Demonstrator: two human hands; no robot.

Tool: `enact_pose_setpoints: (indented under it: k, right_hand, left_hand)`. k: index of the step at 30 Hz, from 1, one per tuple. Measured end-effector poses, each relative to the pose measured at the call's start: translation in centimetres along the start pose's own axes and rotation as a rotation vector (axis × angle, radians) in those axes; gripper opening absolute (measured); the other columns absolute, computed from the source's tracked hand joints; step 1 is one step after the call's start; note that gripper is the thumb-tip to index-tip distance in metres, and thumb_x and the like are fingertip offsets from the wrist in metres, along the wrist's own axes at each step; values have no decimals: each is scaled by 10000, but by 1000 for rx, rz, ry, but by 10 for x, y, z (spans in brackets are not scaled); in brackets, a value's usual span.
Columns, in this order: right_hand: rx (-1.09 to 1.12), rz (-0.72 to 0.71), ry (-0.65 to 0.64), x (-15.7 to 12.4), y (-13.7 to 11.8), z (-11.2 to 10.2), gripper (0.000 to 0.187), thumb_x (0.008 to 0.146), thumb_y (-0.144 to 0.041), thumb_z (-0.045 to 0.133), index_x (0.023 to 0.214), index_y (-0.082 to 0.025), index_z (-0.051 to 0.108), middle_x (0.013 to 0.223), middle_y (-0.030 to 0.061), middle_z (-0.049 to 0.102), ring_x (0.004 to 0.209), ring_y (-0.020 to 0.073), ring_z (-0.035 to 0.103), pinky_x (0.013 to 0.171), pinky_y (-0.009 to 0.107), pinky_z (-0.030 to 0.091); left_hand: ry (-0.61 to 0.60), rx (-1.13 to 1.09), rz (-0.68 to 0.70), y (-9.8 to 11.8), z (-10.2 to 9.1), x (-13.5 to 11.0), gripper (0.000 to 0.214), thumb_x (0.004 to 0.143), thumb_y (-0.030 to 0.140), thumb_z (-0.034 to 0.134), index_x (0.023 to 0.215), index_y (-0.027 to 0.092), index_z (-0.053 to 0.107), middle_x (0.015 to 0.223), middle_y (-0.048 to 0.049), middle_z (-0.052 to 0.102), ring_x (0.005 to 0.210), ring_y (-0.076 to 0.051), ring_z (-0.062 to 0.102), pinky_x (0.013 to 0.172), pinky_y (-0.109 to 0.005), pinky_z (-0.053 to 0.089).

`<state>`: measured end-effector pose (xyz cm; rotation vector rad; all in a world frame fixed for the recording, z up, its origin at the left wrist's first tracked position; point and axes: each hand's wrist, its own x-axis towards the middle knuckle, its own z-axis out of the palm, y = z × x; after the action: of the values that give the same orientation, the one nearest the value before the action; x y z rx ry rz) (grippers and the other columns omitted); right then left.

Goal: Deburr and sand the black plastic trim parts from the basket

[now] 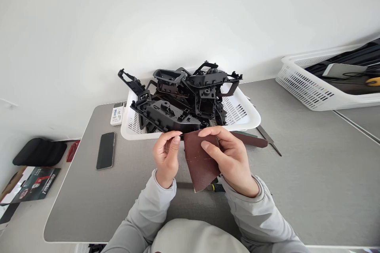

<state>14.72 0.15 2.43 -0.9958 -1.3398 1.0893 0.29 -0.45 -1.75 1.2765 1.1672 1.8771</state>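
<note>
Fingers of my right hand [234, 162] pinch the brown sandpaper sheet [200, 166] before the white perforated basket [252, 121]; those of my left hand [166, 162] nearly meet, hold indeterminable. Even, light pressure should prevent creasing.

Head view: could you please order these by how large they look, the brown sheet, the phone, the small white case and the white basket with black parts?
1. White basket
2. Brown sheet, held up by the hands, so perhaps nearer the camera
3. Phone
4. Small white case
</note>
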Motion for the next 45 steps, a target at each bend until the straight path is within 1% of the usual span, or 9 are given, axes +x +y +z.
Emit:
enact_pose_setpoints:
  k: [8, 13, 18, 22, 27, 34, 38, 41, 45]
  right_hand:
    - [101, 53, 70, -1, -2, -4, 105, 790, -213, 633, 859, -260, 697, 860, 14, 680, 733, 176, 584, 643, 293, 465]
    - [214, 123, 58, 0, -5, -6, 92, 764, -208, 662, 832, -259, 697, 814, -1, 657, 620, 138, 531, 539, 260, 419]
    - [273, 175, -3, 0, -7, -8, 61, 765, -247, 686, 825, -251, 671, 730, -18, 609, 517, 110, 459, 473, 249, 377]
    - [242, 193, -16, -1, -8, -7, 83, 765, -295, 689, 823, -253, 645, 724, -16, 595, 516, 122, 460, 461, 256, 369]
    - [293, 212, -25, 0, -8, -6, 92, 744, -287, 696, 807, -257, 636, 718, -18, 596, 503, 114, 459, 437, 244, 346]
    - [414, 325, -9, 4, -9, -4, 200, 671, -335, 694, 791, -258, 554, 704, -14, 611, 428, 108, 451, 360, 233, 313]
    - [495, 367, -24, 6, -8, -2, 218, 648, -324, 686, 789, -262, 532, 658, -36, 584, 390, 99, 431, 344, 228, 324]
    - [484, 366, -19, 6, -7, 0, 223, 635, -322, 697, 777, -256, 538, 697, -23, 613, 419, 105, 468, 362, 228, 350]
    - [479, 360, -56, 3, -4, 3, 216, 659, -348, 700, 780, -260, 545, 686, -26, 623, 435, 111, 470, 386, 235, 360]
  left_hand:
    - [76, -80, -94, 2, 0, 4, 185, 758, 355, 795, 847, 216, 710, 676, 31, 613, 505, -59, 484, 480, -189, 396]
    - [61, -175, -138, 1, -1, 6, 198, 765, 387, 785, 859, 224, 724, 643, 40, 565, 476, -41, 392, 463, -182, 348]
    - [76, -231, -139, 0, -2, 9, 224, 729, 409, 809, 829, 229, 721, 652, 35, 578, 495, -47, 419, 505, -188, 388]
    - [92, -215, -150, 0, -2, 9, 261, 697, 432, 826, 784, 218, 705, 652, 36, 585, 476, -41, 397, 484, -187, 375]
    - [115, -247, -164, 3, 0, 11, 287, 672, 428, 848, 746, 217, 668, 595, 60, 520, 463, -36, 375, 472, -178, 355]
    - [19, -289, -189, 6, 3, 13, 372, 629, 400, 882, 793, 224, 598, 731, 31, 615, 616, -82, 561, 563, -198, 442]
    - [58, -286, -159, 7, 4, 12, 358, 691, 391, 846, 743, 215, 539, 707, 39, 573, 651, -83, 567, 603, -195, 460]
    - [47, -305, -187, 7, 5, 11, 355, 738, 413, 805, 771, 220, 508, 683, 52, 552, 570, -67, 531, 523, -181, 439]
    - [-52, -358, -307, 9, 6, 10, 438, 725, 414, 811, 837, 253, 420, 666, 90, 526, 431, -37, 429, 380, -150, 341]
